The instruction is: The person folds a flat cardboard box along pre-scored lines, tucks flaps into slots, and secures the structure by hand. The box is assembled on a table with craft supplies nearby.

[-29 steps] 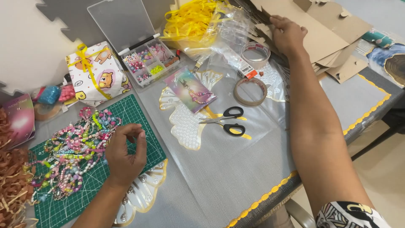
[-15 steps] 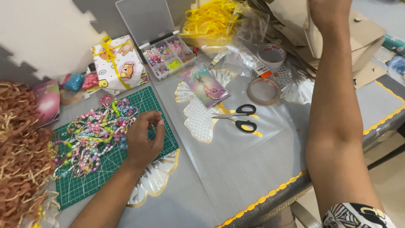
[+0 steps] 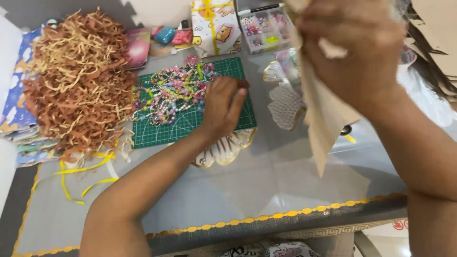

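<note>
Here, at the table [image 3: 266, 190]:
Left hand [image 3: 221, 107]: grip pinching at beaded bracelets [image 3: 173, 93] on the green cutting mat [image 3: 190, 126].
Right hand [image 3: 352, 52]: raised, grip pressed around tan paper [image 3: 326, 123].

A grey table [image 3: 266, 190] with a scalloped yellow trim along its near edge carries everything. A green cutting mat [image 3: 190, 128] lies on it left of centre, with a big heap of brown and cream paper shreds [image 3: 78, 81] just to its left, and loose yellow ribbon [image 3: 78, 178] trails from under that heap. Pale shell-shaped mats [image 3: 285, 104] sit right of the cutting mat, and along the far edge stand a wrapped gift box [image 3: 214, 21] and a clear bead box [image 3: 264, 26].
</note>
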